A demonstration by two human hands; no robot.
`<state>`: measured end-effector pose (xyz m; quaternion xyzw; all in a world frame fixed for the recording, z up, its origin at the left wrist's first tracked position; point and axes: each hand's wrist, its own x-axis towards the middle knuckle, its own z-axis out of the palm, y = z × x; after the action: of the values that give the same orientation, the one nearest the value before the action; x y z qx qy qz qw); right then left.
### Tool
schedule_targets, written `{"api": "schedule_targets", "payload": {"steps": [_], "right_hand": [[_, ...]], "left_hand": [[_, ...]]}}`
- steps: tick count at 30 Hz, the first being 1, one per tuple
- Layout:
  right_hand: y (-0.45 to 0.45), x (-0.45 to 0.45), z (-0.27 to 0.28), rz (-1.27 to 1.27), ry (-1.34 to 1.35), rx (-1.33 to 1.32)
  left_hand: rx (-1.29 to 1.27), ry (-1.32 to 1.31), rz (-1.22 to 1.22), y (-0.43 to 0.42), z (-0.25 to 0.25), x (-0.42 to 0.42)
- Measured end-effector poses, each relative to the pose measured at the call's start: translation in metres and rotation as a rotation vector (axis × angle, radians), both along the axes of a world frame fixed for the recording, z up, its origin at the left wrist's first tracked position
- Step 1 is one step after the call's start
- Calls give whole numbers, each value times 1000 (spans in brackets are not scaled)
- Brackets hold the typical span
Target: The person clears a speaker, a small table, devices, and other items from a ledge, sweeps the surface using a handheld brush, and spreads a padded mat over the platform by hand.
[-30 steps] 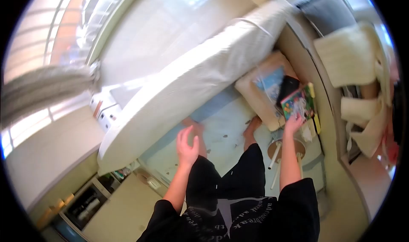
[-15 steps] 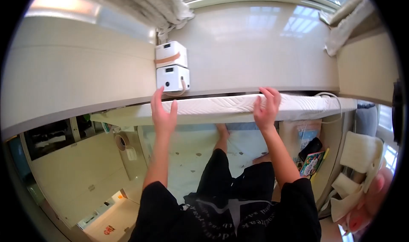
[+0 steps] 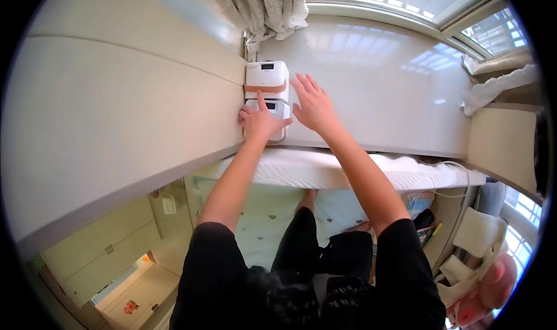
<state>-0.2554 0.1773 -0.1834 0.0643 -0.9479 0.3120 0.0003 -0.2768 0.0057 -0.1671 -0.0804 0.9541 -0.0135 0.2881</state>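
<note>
Two white box-shaped devices stand one behind the other at the left end of the sill, against the cabinet side. My left hand (image 3: 260, 121) is over the nearer white device (image 3: 281, 110), fingers spread, covering much of its top. Its index fingertip reaches the brown strap (image 3: 266, 88) across the farther white device (image 3: 268, 74). I cannot tell how firmly the hand touches. Just right of the devices, my right hand (image 3: 313, 103) is open above the sill, fingers stretched out and holding nothing.
The pale, glossy window sill (image 3: 377, 92) extends right, with a grey curtain (image 3: 264, 8) at its back left. A white quilted mattress edge (image 3: 348, 168) runs along its front, with a white cable (image 3: 455, 164) at the right. A tall cream cabinet panel (image 3: 127, 98) borders the left.
Both hands have moved forward from above the mattress edge to the white devices, the right one also leftward. The view has shifted left, and the left hand now covers the nearer device.
</note>
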Motion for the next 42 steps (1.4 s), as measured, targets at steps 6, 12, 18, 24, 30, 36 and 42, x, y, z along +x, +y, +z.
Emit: {"api": "schedule_targets", "payload": {"steps": [6,12,18,24,30,36,42], "right_hand": [[-47,-78,-24,256,-121,195],[-58,-110,-23,271,-288,237],[-51,-114,-28,291,-317,255],[-34,-105,-37,199,-288,121],[-9,-82,-56,2,-250,16],[21,-54,-77,-273,-292,-199],[30,-45,-129,-488,-249,-323]], "left_hand": [[20,46,-41,-4,-17,-2],[-18,78,-95,-7,-27,-6],[-7,45,-92,-2,-21,-7],[18,106,-141,-3,-24,-4],[56,136,-236,0,-23,-5],[147,251,-360,2,-26,1],[164,326,-357,-1,-28,-4]]}}
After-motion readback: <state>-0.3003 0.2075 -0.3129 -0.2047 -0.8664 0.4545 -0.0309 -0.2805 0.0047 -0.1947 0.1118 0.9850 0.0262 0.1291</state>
